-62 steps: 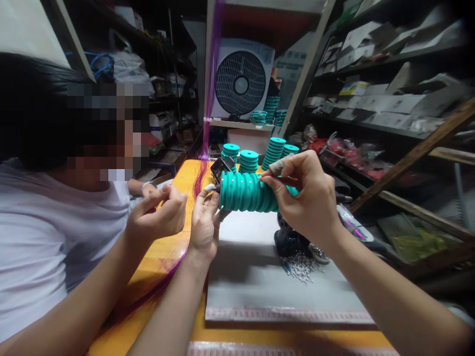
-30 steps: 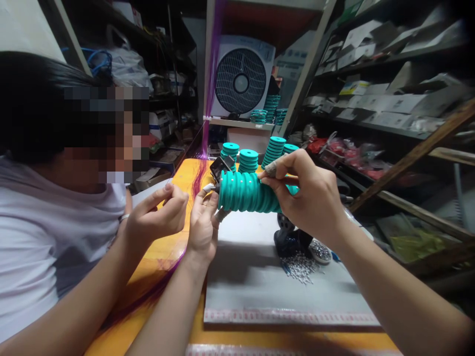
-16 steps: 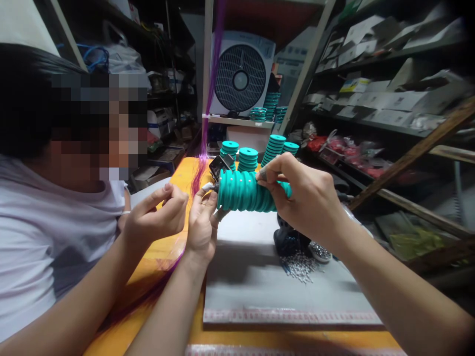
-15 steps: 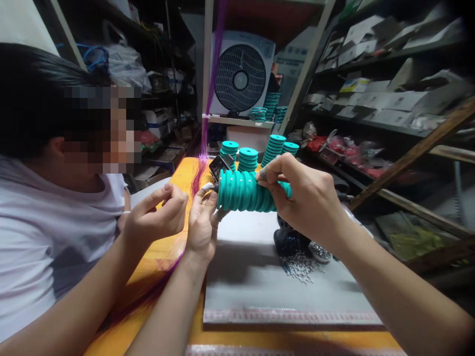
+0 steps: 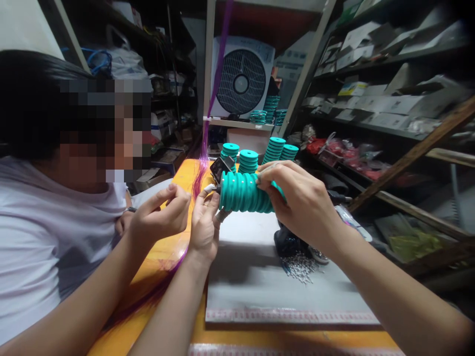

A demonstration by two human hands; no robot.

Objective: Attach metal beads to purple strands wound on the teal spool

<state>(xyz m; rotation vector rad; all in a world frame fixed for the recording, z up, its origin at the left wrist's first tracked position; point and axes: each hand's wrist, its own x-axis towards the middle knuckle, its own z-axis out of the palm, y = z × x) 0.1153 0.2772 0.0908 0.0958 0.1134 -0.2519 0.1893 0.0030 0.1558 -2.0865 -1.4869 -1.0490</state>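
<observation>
Now, at far left, another person's hand is held clear of the work. The left end of a row of teal spools is steadied above the white board by the left hand; whether its curled fingers are clamped cannot be told. At right, the right hand has been rolled flatter over the row, fingers together; anything pinched is hidden. The same spot seems still to be worked.
</observation>
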